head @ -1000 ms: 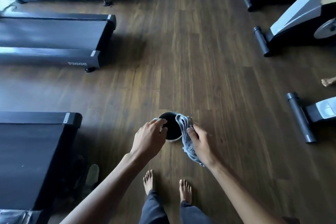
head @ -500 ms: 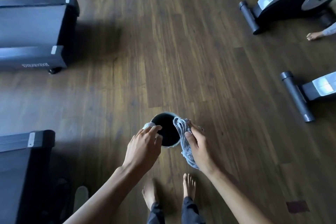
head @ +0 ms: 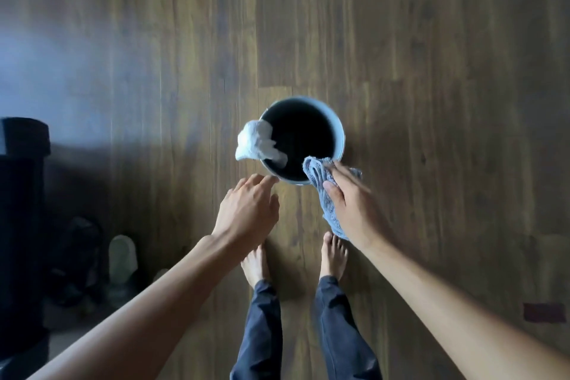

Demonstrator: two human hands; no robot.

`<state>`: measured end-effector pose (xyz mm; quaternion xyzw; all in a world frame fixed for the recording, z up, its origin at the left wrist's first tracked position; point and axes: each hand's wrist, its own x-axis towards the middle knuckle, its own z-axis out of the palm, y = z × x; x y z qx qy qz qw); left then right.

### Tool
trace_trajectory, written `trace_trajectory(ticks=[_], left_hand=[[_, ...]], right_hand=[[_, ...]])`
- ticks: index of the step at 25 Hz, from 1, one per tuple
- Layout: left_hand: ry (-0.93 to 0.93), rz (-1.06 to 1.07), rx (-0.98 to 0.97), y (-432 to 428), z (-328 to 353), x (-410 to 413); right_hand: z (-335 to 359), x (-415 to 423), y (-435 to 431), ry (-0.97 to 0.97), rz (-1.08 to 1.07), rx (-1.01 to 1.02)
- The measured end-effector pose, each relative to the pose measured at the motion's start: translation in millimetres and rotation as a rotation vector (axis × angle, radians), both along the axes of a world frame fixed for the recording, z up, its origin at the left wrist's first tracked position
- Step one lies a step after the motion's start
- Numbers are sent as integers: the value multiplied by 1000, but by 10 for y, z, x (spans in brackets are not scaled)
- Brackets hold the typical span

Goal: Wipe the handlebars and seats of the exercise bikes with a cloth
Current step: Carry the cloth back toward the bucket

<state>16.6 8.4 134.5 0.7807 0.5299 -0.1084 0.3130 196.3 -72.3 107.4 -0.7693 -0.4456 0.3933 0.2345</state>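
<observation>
we stand barefoot on the wooden floor (head: 431,71) with a bucket (head: 338,128) just in front of our feet. our right hand (head: 351,203) has its grip closed on the grey cloth (head: 327,194), thumb pressing it against the fingers, and the cloth's top end lies over the bucket's near rim. our left hand (head: 248,210) is loose and empty, fingers half curled, its fingertips reaching toward the near left of the rim; we cannot tell whether they touch it. a white rag (head: 256,142) hangs over the left rim, half inside.

we judge the step to be readying the cloth at the bucket before any wiping. no bike shows in view, so handlebars and seats are all still to do. to do it well, we steady the rim with the left hand so the bucket does not slide or tip, keep a firm pinch on the cloth, dip or wring it low inside the bucket so nothing drips on the floor, and leave the white rag undisturbed.
</observation>
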Motion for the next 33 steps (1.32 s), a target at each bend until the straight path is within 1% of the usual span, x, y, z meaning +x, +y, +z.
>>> trace_trajectory(ticks=[4, 8, 12, 14, 15, 17, 20, 23, 26, 27, 33], left_hand=[[7, -27, -4, 116, -923, -27], [4, -93, 50, 179, -1630, -32], [-17, -223, 195, 85, -2089, -44], [5, -262, 238, 42, -2249, -66], [5, -267, 257, 36, -2298, -70], [-17, -259, 293, 35, -2363, -63], [-53, -237, 320, 43, -2426, -50], [-59, -228, 319, 42, -2436, -45], [-58, -223, 306, 62, -2415, -30], [-57, -227, 301, 67, -2410, -22], [-60, -231, 303, 69, -2426, -28]], right_hand=[[-815, -65, 92, -44, 92, -27], [-1551, -133, 148, -163, 140, 48], [-2102, -183, 88, -243, 184, 38], [-2280, -183, 37, -340, 242, 52], [-2333, -190, 21, -415, 281, 58], [-2371, -226, 15, -557, 362, 3], [-2352, -271, 32, -654, 440, -99], [-2274, -207, 47, -616, 496, -101], [-2195, -77, 84, -535, 471, 8], [-2186, -39, 105, -515, 471, 17], [-2299, -17, 196, -536, 465, 4]])
